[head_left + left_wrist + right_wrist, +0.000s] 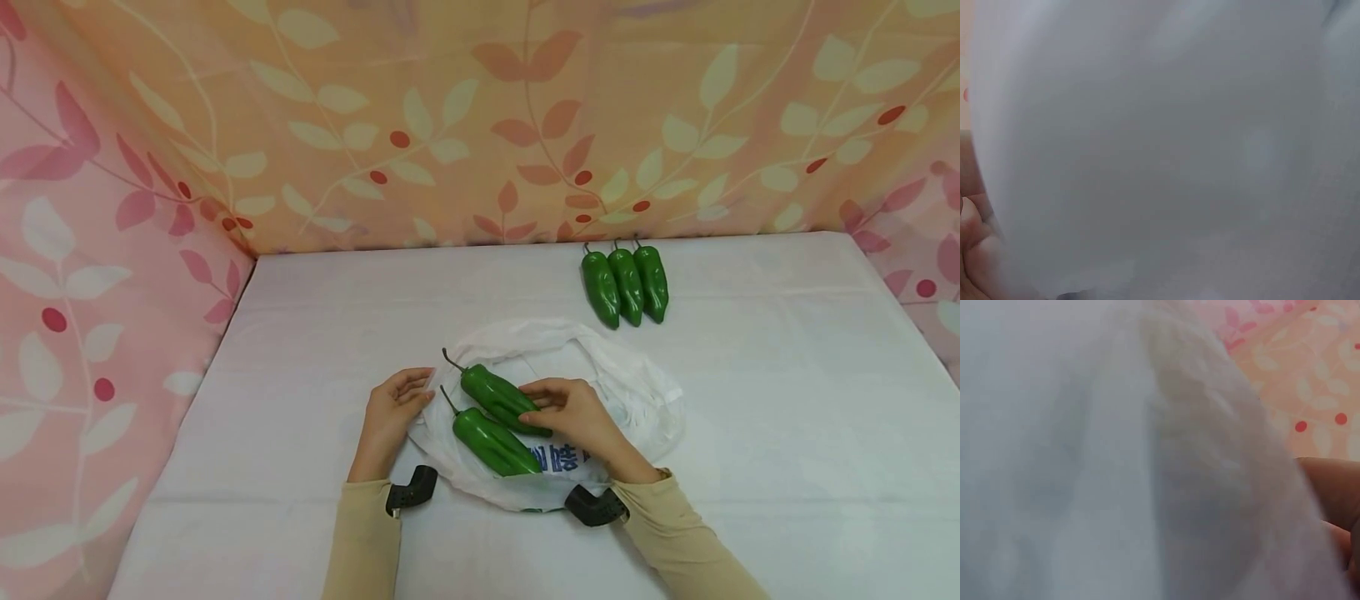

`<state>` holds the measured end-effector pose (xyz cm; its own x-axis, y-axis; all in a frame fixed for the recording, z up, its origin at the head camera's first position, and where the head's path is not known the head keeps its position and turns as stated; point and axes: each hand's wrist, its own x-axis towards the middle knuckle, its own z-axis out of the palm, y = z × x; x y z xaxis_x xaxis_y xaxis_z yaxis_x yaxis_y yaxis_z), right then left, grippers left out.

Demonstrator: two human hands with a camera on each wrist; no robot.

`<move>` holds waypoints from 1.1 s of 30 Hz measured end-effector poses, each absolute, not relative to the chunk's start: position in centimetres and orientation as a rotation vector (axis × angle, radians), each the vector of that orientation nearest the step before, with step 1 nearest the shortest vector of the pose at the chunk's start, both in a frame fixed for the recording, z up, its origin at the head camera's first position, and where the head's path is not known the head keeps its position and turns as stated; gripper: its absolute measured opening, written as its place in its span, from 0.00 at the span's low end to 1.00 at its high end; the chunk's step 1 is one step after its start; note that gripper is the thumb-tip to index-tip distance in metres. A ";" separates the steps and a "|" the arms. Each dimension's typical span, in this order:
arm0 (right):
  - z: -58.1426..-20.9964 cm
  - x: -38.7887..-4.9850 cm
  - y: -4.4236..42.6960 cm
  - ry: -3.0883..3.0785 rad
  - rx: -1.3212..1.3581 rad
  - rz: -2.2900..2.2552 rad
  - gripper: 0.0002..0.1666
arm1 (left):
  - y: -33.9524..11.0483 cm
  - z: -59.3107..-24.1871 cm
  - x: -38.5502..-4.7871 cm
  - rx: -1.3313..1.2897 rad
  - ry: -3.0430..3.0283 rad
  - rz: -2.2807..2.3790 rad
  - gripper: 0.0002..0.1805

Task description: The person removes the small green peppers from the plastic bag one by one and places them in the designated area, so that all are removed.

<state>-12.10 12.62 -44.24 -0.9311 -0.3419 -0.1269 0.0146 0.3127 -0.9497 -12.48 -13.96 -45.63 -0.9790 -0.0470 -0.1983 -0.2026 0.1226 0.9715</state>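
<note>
A white plastic bag (555, 333) with blue print lies open on the table, and two green peppers are at its opening, the upper one (495, 395) and the lower one (491, 443). My right hand (581, 417) grips the upper pepper near its tip, thumb below and fingers above. At the bag's left edge my left hand (390, 421) pinches the white plastic between thumb and fingers. Blurred bag plastic (1160, 150) fills most of the left wrist view, with part of the left hand (975, 250) at its edge. Similar plastic (1116, 456) covers much of the right wrist view.
Three green peppers, the middle one (626, 287) among them, lie side by side near the back edge of the white table (315, 317). Patterned cloth (420, 108) hangs behind the table and at its sides.
</note>
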 end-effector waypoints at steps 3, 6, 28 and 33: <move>-44.2 -12.2 12.8 2.253 -0.263 -1.682 0.25 | -14.0 -45.6 -12.5 -0.251 2.269 1.987 0.19; -44.1 -12.3 12.9 2.236 -0.217 -1.707 0.25 | -14.0 -45.6 -12.5 -0.250 2.267 1.988 0.18; -43.5 -12.9 14.4 2.222 -0.075 -1.833 0.25 | -14.0 -45.6 -12.5 -0.247 2.267 1.991 0.18; -43.3 -13.1 15.1 2.211 -0.063 -1.891 0.25 | -14.0 -45.5 -12.4 -0.245 2.268 1.987 0.18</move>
<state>-13.12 15.08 -43.29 -0.9724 -0.1816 -0.1467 0.1167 0.1661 -0.9792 -12.42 -13.97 -45.46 -0.9802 -0.0445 -0.1931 -0.1972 0.1271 0.9721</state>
